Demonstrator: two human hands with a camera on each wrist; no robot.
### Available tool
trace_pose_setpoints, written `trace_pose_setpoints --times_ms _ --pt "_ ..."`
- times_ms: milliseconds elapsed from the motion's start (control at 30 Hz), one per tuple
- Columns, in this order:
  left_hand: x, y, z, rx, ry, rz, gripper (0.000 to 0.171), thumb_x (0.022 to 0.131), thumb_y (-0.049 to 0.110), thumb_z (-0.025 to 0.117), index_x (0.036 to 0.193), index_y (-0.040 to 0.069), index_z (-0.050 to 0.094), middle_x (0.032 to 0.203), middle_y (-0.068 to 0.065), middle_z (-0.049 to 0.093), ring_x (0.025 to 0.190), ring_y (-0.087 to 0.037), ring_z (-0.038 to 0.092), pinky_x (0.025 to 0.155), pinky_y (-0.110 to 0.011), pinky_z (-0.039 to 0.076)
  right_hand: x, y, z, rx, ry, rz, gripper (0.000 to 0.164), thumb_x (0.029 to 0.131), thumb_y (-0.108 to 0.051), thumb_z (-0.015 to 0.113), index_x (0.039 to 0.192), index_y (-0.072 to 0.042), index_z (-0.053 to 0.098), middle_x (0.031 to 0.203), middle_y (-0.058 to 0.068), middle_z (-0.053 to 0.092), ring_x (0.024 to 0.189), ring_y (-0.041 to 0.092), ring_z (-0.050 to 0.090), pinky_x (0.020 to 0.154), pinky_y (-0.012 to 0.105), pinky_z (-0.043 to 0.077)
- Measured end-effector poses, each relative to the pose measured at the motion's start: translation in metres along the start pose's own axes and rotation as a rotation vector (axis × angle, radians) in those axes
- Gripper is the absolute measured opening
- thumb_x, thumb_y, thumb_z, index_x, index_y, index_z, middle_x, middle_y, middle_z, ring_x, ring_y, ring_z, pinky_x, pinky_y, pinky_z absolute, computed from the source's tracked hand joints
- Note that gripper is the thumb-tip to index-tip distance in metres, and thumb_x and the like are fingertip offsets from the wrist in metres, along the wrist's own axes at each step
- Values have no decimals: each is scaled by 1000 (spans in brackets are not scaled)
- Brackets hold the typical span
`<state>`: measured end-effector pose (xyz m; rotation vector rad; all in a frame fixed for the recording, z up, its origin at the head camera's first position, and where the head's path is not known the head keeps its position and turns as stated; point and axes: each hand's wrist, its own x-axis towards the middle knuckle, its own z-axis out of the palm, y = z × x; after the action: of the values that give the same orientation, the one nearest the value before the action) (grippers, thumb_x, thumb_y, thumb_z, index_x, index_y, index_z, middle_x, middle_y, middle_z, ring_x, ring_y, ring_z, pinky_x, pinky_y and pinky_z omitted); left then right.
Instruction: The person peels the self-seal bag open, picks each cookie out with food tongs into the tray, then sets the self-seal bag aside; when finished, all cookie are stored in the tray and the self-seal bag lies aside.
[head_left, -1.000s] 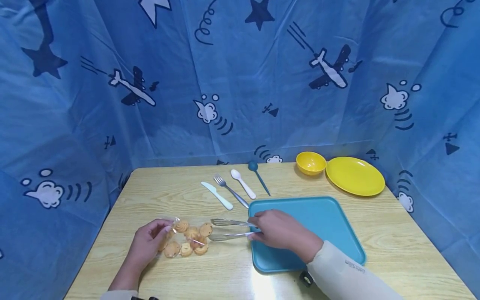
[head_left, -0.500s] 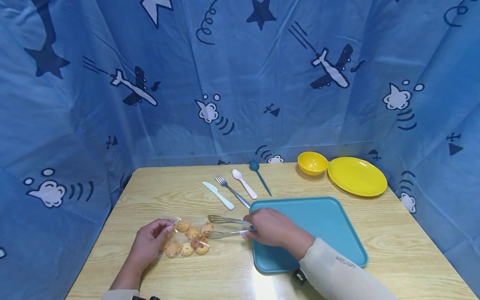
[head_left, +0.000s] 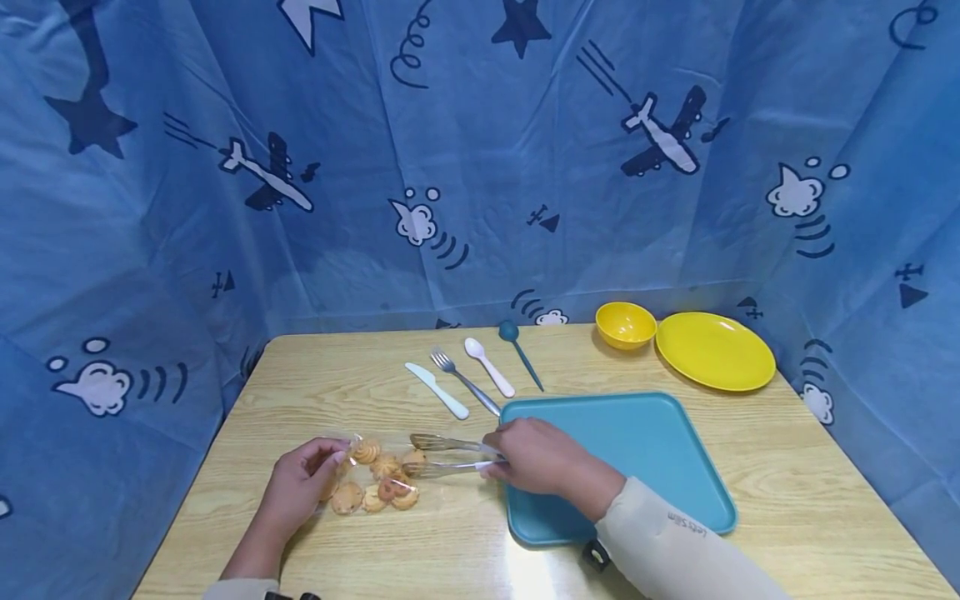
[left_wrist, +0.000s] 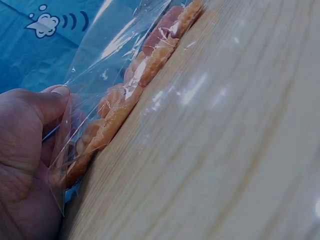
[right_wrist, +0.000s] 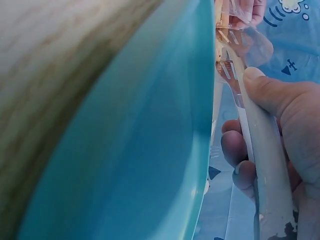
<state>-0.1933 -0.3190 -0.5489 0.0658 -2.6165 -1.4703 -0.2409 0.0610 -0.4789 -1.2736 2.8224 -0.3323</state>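
Note:
My left hand (head_left: 296,483) pinches the edge of a clear plastic bag (left_wrist: 115,55) lying on the table at the left. Inside it are several golden cookies (head_left: 347,498), some of them darker. My right hand (head_left: 540,458) grips metal tongs (head_left: 450,444) above the left part of the blue tray (head_left: 630,417). The two arms of the tongs are spread, and their slotted tips reach the right end of the bag, over the nearest cookies. In the right wrist view the thumb and fingers lie on either side of the tongs' handles (right_wrist: 267,160). Whether the tips touch a cookie is unclear.
Behind the bag lie a pale knife (head_left: 437,390), a metal fork (head_left: 467,383), a white spoon (head_left: 490,368) and a dark teal spoon (head_left: 521,357). A yellow bowl (head_left: 626,327) and a yellow plate (head_left: 715,352) stand at the back right, before a blue curtain (head_left: 480,167).
My right hand has moved the tongs left, bringing their tips from the bag's right end to over the nearest cookies. My left hand has kept its hold on the bag.

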Motion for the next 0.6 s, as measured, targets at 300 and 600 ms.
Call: trace_pose_setpoints --times_ms 300,600 --pt "-1 2 1 -8 1 -8 26 101 37 63 114 16 71 126 -1 71 115 6 59 96 -2 43 -28 8 -13 -34 45 13 40 97 -47 67 120 -14 72 91 -7 69 76 7 61 71 31 57" --pt "0 -1 0 34 4 -11 27 101 40 62 114 18 71 125 3 70 122 -5 60 95 -1 43 -83 50 -35 -71 120 172 48 96 -48 69 123 -8 73 110 4 77 97 19 73 84 42 62"
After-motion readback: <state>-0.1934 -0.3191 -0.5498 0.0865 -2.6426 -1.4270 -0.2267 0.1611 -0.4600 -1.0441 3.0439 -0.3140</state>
